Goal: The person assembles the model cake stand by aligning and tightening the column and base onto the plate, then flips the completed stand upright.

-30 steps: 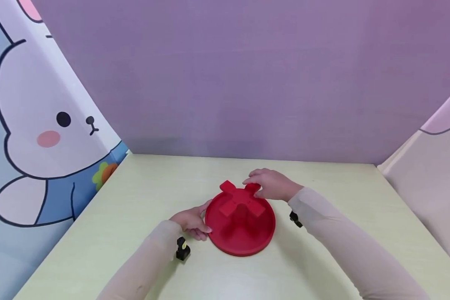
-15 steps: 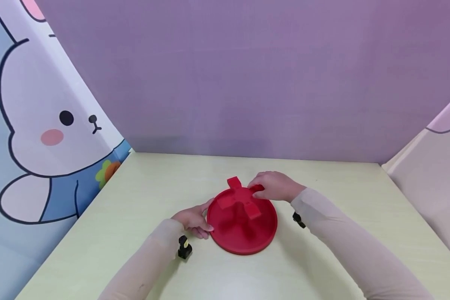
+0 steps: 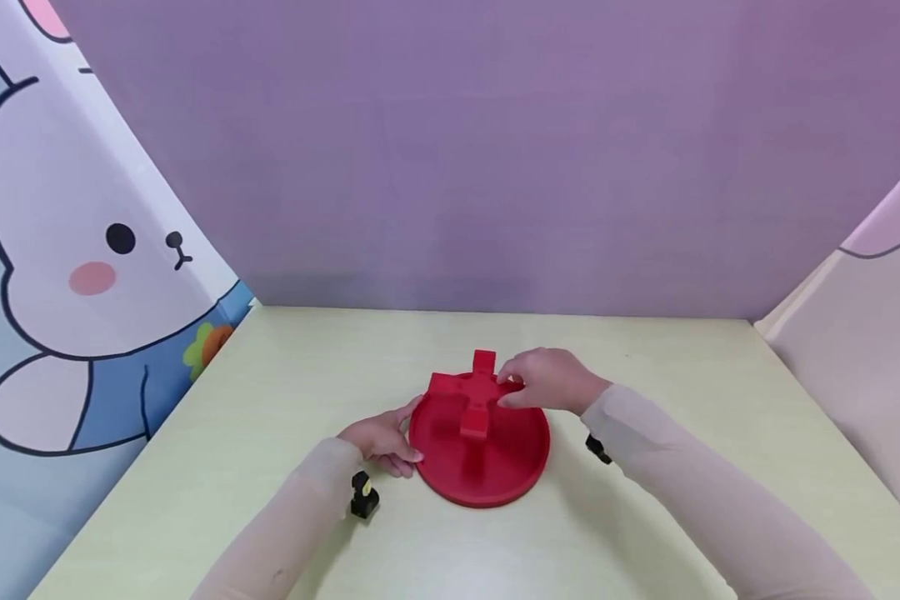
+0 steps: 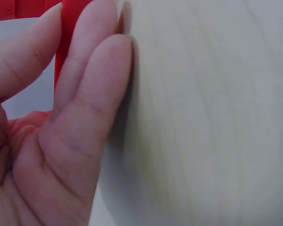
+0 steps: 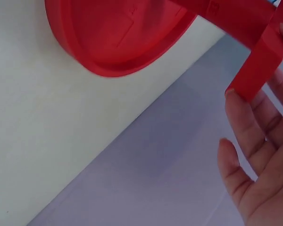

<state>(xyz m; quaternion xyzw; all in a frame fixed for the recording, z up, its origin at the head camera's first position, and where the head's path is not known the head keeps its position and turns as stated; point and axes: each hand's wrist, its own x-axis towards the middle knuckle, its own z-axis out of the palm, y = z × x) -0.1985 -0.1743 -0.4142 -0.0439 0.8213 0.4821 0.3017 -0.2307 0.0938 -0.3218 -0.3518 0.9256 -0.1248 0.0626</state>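
Note:
A round red disc (image 3: 495, 477) lies on the pale table, with a red cross-shaped piece (image 3: 474, 402) raised on a post at its centre. My left hand (image 3: 381, 440) holds the disc's left rim; in the left wrist view its fingers (image 4: 80, 108) lie against the red edge (image 4: 68, 28). My right hand (image 3: 546, 380) grips the cross's right arm. The right wrist view has the disc (image 5: 118, 33) at the top. There the fingers (image 5: 254, 155) sit behind one arm of the cross (image 5: 259, 61).
The light wooden table (image 3: 645, 358) is boxed in by a purple back wall (image 3: 495, 167), a cartoon bunny panel (image 3: 82, 250) on the left and a pale panel (image 3: 870, 333) on the right. Small black wrist cameras (image 3: 363, 497) (image 3: 596, 448) hang under both sleeves.
The cross piece has turned clockwise on the disc, from an X stance to a plus stance, with my right hand moving along on its arm. The left hand stays on the rim.

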